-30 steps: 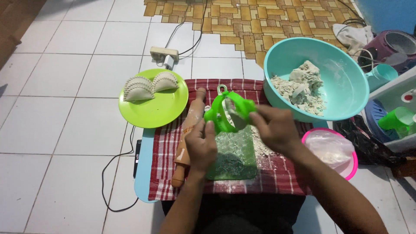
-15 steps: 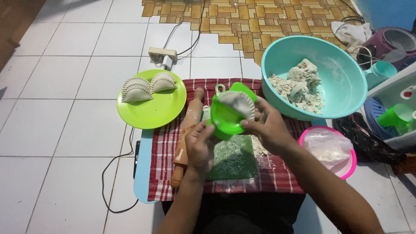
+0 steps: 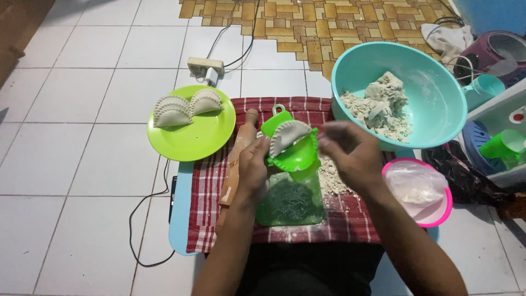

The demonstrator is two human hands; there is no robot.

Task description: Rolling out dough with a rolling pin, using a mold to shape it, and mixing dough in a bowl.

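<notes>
Nearest to you, a green cutting board (image 3: 290, 200) lies on the red checked cloth (image 3: 205, 186), dusted with flour. A wooden rolling pin (image 3: 234, 164) lies along the left side of the cloth, just beside your left wrist.

Above the board, your left hand (image 3: 253, 170) grips the green hinged dumpling press (image 3: 293, 151) from its left side, fingers closed around the lower half. The press stands open, and a folded, crimped dumpling (image 3: 286, 134) rests in it. Your right hand (image 3: 350, 156) is at the right edge of the press, fingers curled toward the dumpling; firm contact with the dough cannot be confirmed.

The step in hand appears to be release of the formed dumpling from the press. The next move calls for a light peel along the crimped edge, so the seam does not tear.

Farther left, a lime green plate (image 3: 192, 140) carries two finished dumplings (image 3: 186, 107). Farther right, a teal bowl (image 3: 433, 93) holds crumbly dough (image 3: 381, 104), and a pink bowl (image 3: 438, 211) sits near your right forearm.
</notes>
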